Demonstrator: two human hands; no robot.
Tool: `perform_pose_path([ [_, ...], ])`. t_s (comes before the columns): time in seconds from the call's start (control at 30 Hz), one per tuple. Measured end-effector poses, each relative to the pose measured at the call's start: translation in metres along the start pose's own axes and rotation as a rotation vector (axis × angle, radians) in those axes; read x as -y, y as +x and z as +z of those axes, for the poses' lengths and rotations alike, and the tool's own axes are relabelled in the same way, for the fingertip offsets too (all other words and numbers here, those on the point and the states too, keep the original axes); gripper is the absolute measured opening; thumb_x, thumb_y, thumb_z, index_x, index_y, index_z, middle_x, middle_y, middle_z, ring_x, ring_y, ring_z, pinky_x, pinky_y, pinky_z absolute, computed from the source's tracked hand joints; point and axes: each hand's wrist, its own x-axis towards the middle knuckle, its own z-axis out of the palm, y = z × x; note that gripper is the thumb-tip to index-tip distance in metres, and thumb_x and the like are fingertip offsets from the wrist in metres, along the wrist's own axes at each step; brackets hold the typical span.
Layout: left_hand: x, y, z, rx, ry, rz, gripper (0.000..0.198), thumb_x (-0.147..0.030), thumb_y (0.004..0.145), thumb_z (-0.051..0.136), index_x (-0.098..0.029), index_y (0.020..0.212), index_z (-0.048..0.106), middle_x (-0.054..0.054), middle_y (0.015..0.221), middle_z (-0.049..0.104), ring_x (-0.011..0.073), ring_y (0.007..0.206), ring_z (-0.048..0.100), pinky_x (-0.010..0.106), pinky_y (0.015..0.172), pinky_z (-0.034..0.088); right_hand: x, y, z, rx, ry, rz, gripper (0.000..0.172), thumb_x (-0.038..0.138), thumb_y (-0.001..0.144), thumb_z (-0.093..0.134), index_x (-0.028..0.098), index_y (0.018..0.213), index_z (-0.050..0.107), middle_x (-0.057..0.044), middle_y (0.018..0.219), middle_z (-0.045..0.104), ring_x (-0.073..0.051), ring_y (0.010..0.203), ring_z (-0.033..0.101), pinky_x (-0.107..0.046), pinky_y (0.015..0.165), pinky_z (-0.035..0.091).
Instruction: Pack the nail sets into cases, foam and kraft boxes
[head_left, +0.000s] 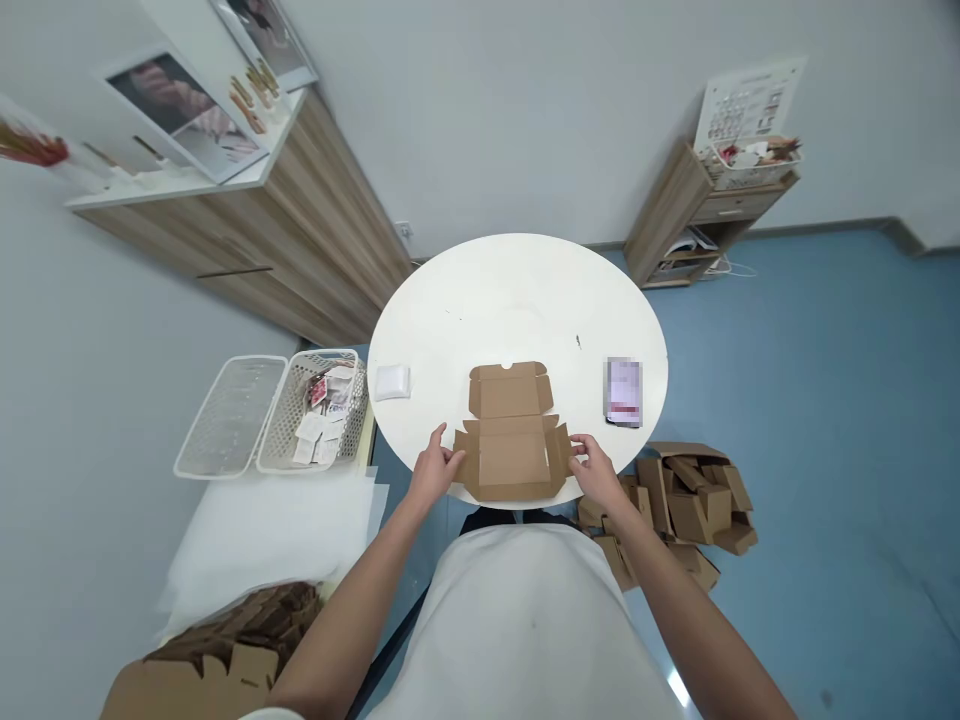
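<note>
A brown cardboard mailer box [511, 440] lies partly folded at the near edge of a round white table [517, 300], its lid flat and pointing away from me. My left hand [437, 468] grips the box's left side flap. My right hand [592, 468] holds the right side flap. A small white packet [392, 381] lies on the table to the left of the box. A blurred card or phone [624, 391] lies to the right.
Two white mesh baskets [270, 412] stand at the left, one with small packets in it. White sheets [277, 530] and flat cardboard blanks [247, 640] lie near left. Folded boxes [690, 500] are piled on the blue floor at the right. Wooden cabinets stand behind.
</note>
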Motion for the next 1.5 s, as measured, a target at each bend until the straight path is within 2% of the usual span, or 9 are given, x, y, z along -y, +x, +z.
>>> perform_pose_path([
  [0.2, 0.004, 0.026, -0.006, 0.001, -0.116, 0.004, 0.064, -0.037, 0.076, 0.051, -0.012, 0.131, 0.027, 0.002, 0.072, 0.064, 0.0170, 0.076, 0.061, 0.027, 0.069, 0.043, 0.016, -0.004, 0.012, -0.100, 0.009, 0.029, 0.042, 0.024, 0.064, 0.045, 0.023, 0.106, 0.048, 0.001, 0.084, 0.058, -0.009, 0.047, 0.044, -0.026, 0.051, 0.039],
  [0.33, 0.014, 0.039, -0.006, 0.003, -0.197, -0.007, 0.061, -0.034, 0.077, 0.051, -0.012, 0.129, 0.027, 0.008, 0.090, 0.065, 0.0170, 0.083, 0.061, 0.029, 0.076, 0.044, 0.016, -0.001, 0.019, -0.139, -0.006, 0.036, 0.050, 0.025, 0.064, 0.047, 0.022, 0.114, 0.044, -0.002, 0.093, 0.058, -0.009, 0.052, 0.047, -0.027, 0.056, 0.042],
  [0.43, 0.023, 0.037, -0.001, -0.070, -0.110, 0.053, 0.060, -0.032, 0.078, 0.049, -0.014, 0.130, 0.025, 0.015, 0.117, 0.053, 0.0206, 0.099, 0.056, 0.034, 0.082, 0.042, 0.011, -0.002, 0.025, -0.176, -0.017, 0.020, 0.057, 0.029, 0.064, 0.051, 0.022, 0.120, 0.041, -0.005, 0.106, 0.054, -0.011, 0.063, 0.052, -0.029, 0.062, 0.044],
  [0.53, 0.028, 0.025, 0.005, -0.163, 0.097, 0.208, 0.063, -0.036, 0.074, 0.054, -0.016, 0.129, 0.029, 0.016, 0.132, 0.039, 0.0273, 0.120, 0.037, 0.043, 0.093, 0.033, 0.005, -0.007, 0.028, -0.254, -0.042, 0.020, 0.060, 0.032, 0.064, 0.053, 0.021, 0.122, 0.040, -0.008, 0.112, 0.052, -0.016, 0.080, 0.054, -0.030, 0.067, 0.045],
  [0.77, 0.020, 0.002, 0.026, 0.102, 0.347, 0.523, 0.056, -0.043, 0.061, 0.067, -0.023, 0.110, 0.050, 0.012, 0.128, 0.043, 0.0314, 0.125, 0.026, 0.049, 0.100, 0.015, 0.005, -0.005, 0.022, -0.309, -0.125, 0.024, 0.059, 0.036, 0.066, 0.053, 0.021, 0.122, 0.042, -0.008, 0.112, 0.053, -0.023, 0.100, 0.051, -0.034, 0.077, 0.043],
  [1.0, 0.013, 0.008, 0.036, 0.172, 0.418, 0.599, 0.051, -0.040, 0.061, 0.067, -0.022, 0.105, 0.050, 0.011, 0.115, 0.051, 0.0298, 0.121, 0.030, 0.052, 0.099, 0.013, 0.011, 0.032, 0.015, -0.225, -0.188, 0.029, 0.060, 0.038, 0.065, 0.056, 0.020, 0.121, 0.044, -0.010, 0.116, 0.053, -0.024, 0.106, 0.049, -0.038, 0.085, 0.040],
  [1.23, 0.014, 0.013, 0.041, 0.229, 0.457, 0.523, 0.045, -0.034, 0.066, 0.062, -0.022, 0.107, 0.048, 0.010, 0.110, 0.053, 0.0284, 0.113, 0.039, 0.052, 0.100, 0.010, 0.016, 0.087, 0.021, -0.117, -0.122, 0.106, 0.064, 0.044, 0.067, 0.056, 0.019, 0.124, 0.041, -0.012, 0.121, 0.051, -0.025, 0.110, 0.048, -0.039, 0.088, 0.038],
  [1.37, 0.012, 0.015, 0.046, 0.260, 0.462, 0.487, 0.038, -0.023, 0.071, 0.053, -0.022, 0.109, 0.049, 0.010, 0.108, 0.054, 0.0262, 0.106, 0.045, 0.050, 0.101, 0.010, 0.015, 0.114, 0.028, -0.095, -0.046, 0.137, 0.060, 0.045, 0.070, 0.052, 0.019, 0.123, 0.041, -0.010, 0.116, 0.055, -0.022, 0.104, 0.052, -0.035, 0.085, 0.040],
  [1.5, 0.007, 0.018, 0.047, 0.228, 0.452, 0.454, 0.052, -0.022, 0.070, 0.052, -0.021, 0.121, 0.041, 0.012, 0.120, 0.050, 0.0267, 0.112, 0.041, 0.049, 0.100, 0.011, 0.012, 0.131, 0.031, -0.086, -0.001, 0.126, 0.047, 0.041, 0.073, 0.048, 0.020, 0.116, 0.047, -0.006, 0.101, 0.062, -0.019, 0.088, 0.058, -0.032, 0.076, 0.042],
])
